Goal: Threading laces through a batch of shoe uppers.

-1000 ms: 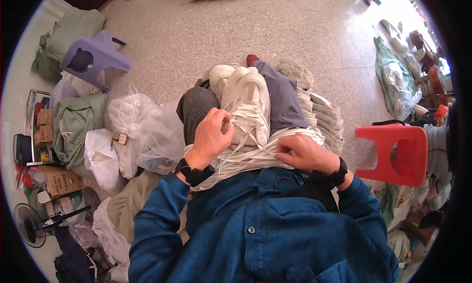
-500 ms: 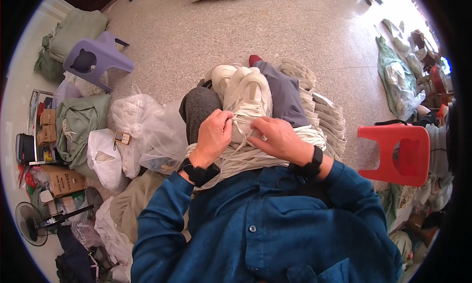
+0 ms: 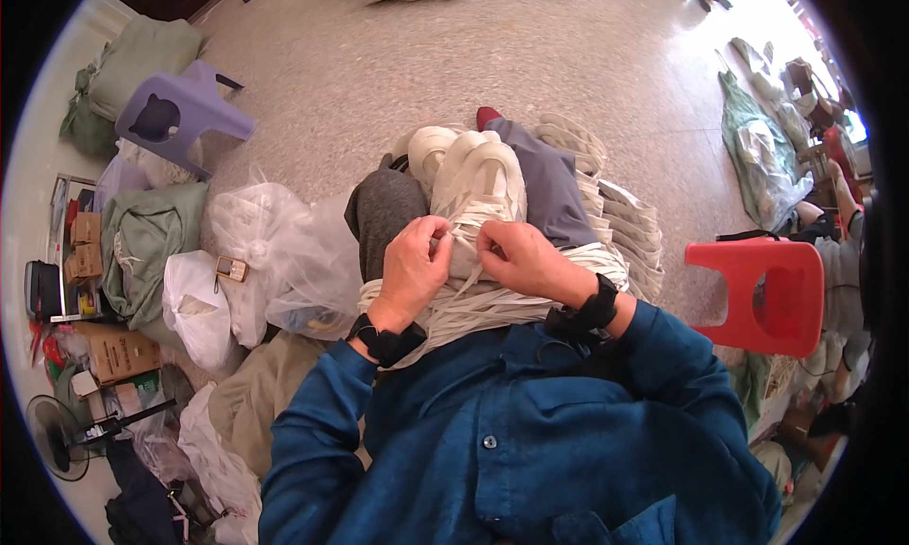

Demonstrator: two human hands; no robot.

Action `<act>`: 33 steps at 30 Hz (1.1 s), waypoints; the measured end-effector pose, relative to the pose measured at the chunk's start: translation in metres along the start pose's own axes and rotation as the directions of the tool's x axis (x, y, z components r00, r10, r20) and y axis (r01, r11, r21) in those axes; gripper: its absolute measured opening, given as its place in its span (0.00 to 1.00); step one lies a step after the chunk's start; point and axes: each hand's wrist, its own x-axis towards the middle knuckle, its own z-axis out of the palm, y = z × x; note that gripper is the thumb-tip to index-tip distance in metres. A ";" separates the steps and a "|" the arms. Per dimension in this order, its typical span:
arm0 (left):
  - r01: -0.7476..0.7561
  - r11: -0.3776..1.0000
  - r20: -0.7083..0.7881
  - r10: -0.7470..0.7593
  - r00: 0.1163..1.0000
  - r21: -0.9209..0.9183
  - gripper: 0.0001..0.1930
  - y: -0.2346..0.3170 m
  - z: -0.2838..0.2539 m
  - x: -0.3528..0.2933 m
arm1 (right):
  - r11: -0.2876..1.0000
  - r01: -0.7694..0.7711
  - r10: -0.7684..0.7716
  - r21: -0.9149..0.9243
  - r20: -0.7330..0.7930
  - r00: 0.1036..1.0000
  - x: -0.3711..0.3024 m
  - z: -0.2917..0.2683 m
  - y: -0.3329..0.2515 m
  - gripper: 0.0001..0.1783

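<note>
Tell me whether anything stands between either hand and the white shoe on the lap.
Nothing visible does: the left hand and right hand are at the shoe's laces. More loose strands lie nearer the blue shirt.

Bright daylight enters at the upper right, leaving glare and washed-out detail on the floor (image 3: 454,53); shadows elsewhere are soft. Focus is adequate at centre, though the pale laces (image 3: 473,320) show low contrast. Fisheye distortion curves the wall (image 3: 33,218) toward a black rim.
</note>
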 end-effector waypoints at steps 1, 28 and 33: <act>-0.003 1.000 -0.012 0.003 1.000 0.010 0.05 0.000 0.000 0.000 | 0.999 0.021 -0.020 0.030 -0.006 1.000 0.000 0.000 0.000 0.02; -0.490 0.767 0.261 0.416 0.871 0.415 0.07 0.032 0.024 0.005 | 0.967 -0.136 0.027 0.217 0.443 0.896 -0.040 -0.024 -0.007 0.10; -0.484 0.734 0.282 0.394 0.875 0.477 0.07 0.029 0.041 0.013 | 0.961 -0.177 0.066 0.212 0.445 0.893 -0.041 -0.024 -0.004 0.09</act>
